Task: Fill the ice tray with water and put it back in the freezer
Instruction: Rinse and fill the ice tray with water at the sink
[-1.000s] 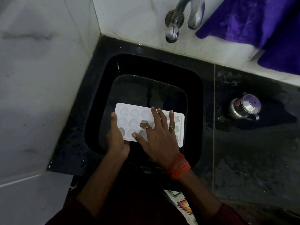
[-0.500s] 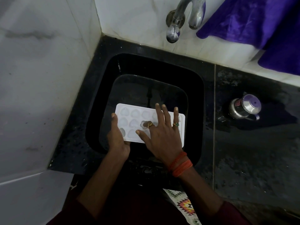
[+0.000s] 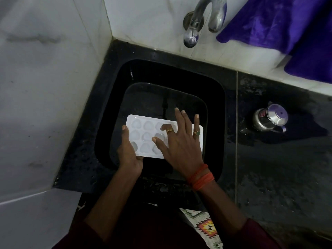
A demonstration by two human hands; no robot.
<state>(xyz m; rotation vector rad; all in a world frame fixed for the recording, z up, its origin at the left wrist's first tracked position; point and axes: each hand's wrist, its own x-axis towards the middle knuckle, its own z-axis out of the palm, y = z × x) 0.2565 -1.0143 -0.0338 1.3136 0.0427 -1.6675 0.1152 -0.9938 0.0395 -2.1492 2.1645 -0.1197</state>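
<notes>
A white ice tray [image 3: 143, 130] with heart-shaped cells is held level over the black sink [image 3: 215, 97]. My left hand [image 3: 128, 151] grips its near left corner, thumb along the left edge. My right hand [image 3: 181, 141] lies flat on the tray's right half, fingers spread and straight, the index finger bent down into a cell. It hides the right-hand cells. The steel tap [image 3: 203, 18] sticks out of the wall above the sink; no water runs from it.
A small steel lidded jug [image 3: 270, 118] stands on the wet black counter [image 3: 278, 168] right of the sink. Purple cloth [image 3: 287, 27] hangs at the top right. White tiled walls [image 3: 45, 87] close in the left and back.
My right hand has slid a little farther across the tray, its fingertips now past the far edge. The tray and my left hand have stayed in place.
</notes>
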